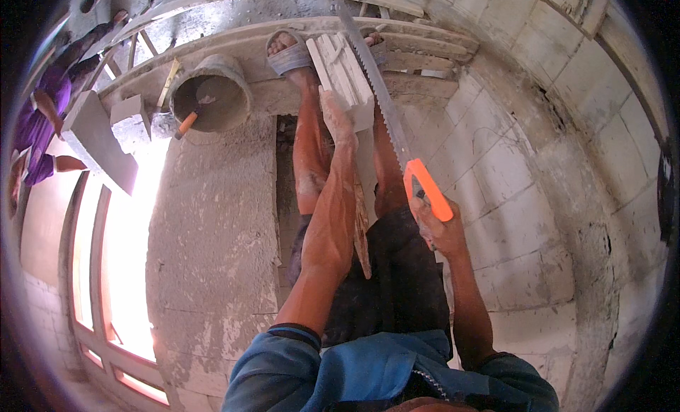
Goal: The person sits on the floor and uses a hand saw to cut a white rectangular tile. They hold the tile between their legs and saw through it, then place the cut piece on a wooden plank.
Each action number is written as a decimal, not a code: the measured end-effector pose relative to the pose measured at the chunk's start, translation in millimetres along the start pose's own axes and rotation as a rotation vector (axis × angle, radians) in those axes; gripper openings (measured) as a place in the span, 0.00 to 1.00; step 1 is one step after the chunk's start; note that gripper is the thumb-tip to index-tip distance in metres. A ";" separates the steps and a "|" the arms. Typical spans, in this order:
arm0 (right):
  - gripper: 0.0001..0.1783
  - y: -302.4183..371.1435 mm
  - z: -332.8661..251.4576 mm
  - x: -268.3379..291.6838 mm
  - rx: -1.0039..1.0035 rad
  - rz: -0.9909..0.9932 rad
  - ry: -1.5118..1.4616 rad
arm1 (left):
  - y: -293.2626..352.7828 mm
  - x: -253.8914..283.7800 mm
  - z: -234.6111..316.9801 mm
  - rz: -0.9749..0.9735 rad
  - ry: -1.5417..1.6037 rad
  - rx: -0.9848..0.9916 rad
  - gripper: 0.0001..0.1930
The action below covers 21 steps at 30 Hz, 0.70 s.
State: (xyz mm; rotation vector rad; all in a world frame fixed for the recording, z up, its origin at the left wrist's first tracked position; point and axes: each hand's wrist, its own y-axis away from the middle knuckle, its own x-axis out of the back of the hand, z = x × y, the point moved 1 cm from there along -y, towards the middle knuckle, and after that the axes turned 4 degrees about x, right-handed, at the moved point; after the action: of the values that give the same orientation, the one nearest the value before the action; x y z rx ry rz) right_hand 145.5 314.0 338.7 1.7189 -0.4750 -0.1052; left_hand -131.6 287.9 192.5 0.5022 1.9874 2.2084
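Observation:
My left hand [337,119] grips the near end of a white, grooved building block [345,70] that rests on a wooden plank [425,60] by my sandalled feet [288,55]. My right hand [438,228] is closed around the orange handle of a hand saw [423,187]. Its long toothed blade [372,72] runs along the block's right side, touching or just above it. A flat brownish tool [362,235] hangs beside my left forearm, over my dark shorts.
A grey bucket [212,93] holds mortar and an orange-handled trowel [186,121]. At far left a person in purple [39,118] holds a grey block [95,139]. A plastered wall [212,228] lies below, a block wall [524,171] to the right.

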 end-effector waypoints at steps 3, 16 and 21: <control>0.22 0.0 7.1 -17.5 -0.086 -0.009 0.009 | -8.7 -7.9 2.9 -0.017 0.010 -0.011 0.35; 0.19 -14.7 -6.8 -57.3 -0.132 0.052 0.257 | -116.6 -78.2 66.1 -0.122 0.126 -0.181 0.36; 0.19 -49.0 -6.7 -67.8 -0.104 -0.024 0.200 | -162.2 -104.0 82.4 -0.155 0.165 -0.216 0.36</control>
State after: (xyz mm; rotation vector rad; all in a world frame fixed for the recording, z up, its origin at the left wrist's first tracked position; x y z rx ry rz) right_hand 98.5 351.4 280.2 1.6138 -0.2958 0.0239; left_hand -27.5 353.2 22.9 0.1394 1.7596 2.3933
